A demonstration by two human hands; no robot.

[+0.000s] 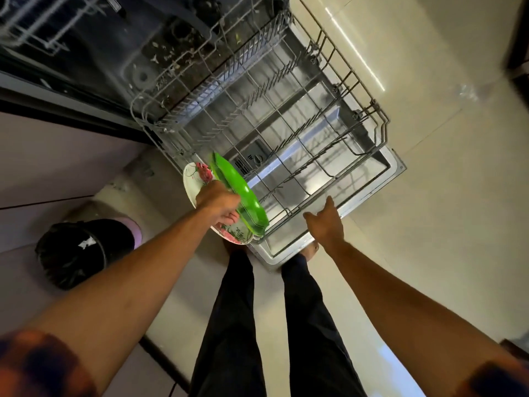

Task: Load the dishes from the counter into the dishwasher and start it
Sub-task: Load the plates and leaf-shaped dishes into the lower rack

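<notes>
My left hand (218, 199) grips a green plate (240, 193) together with a white plate with a red flower pattern (192, 179), both held on edge at the near left corner of the lower rack (286, 121). The wire rack is pulled out over the open dishwasher door (369, 181) and holds no dishes. My right hand (327, 222) hovers over the near edge of the door and rack with fingers spread, holding nothing.
The dishwasher's dark tub (160, 47) is at the upper left with the upper rack (43, 21) partly out. A bin lined with a black bag (83, 250) stands on the floor at left, by the cabinet fronts. My legs stand just before the door. Pale floor tiles lie to the right.
</notes>
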